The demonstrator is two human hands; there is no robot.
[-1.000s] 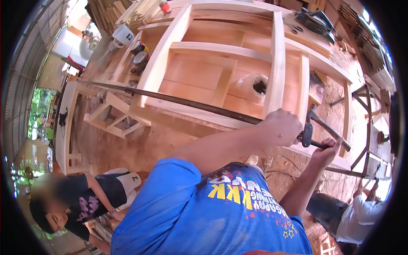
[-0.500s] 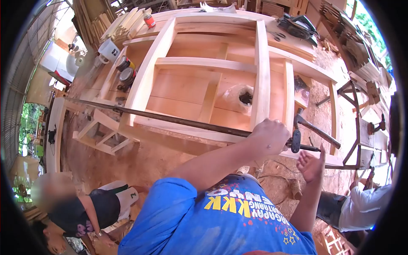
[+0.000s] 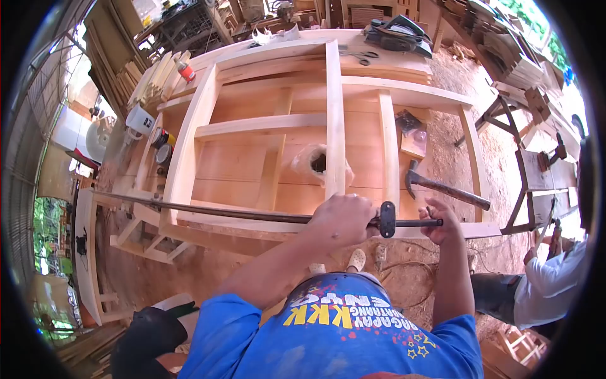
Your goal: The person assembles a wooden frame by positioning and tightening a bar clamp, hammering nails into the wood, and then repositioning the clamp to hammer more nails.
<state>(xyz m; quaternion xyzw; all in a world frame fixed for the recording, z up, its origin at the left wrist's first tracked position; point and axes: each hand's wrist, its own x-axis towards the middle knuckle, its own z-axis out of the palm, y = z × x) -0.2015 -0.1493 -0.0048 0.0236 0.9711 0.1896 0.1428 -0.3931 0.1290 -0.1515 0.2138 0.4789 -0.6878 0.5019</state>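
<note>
A long metal bar clamp (image 3: 252,216) lies across the near side of a pale wooden frame (image 3: 336,114). My left hand (image 3: 344,219) is wrapped around its bar, just left of the dark oval jaw (image 3: 387,219). At the right end of the clamp's screw, my right hand (image 3: 440,221) has its fingers curled around the tip. A claw hammer (image 3: 451,189) rests on the frame just beyond my right hand, its head toward the left.
Beneath the frame are boards with a holed lump (image 3: 317,163). A white mug (image 3: 139,119), cans (image 3: 163,155) and a red bottle (image 3: 185,71) stand at left. Scissors (image 3: 360,57) lie at the back. People are at lower left (image 3: 148,341) and right (image 3: 555,284).
My right hand has gone from open below the screw to closed around its end. My left hand stays on the bar. The view has shifted, and the person at lower left is less visible.
</note>
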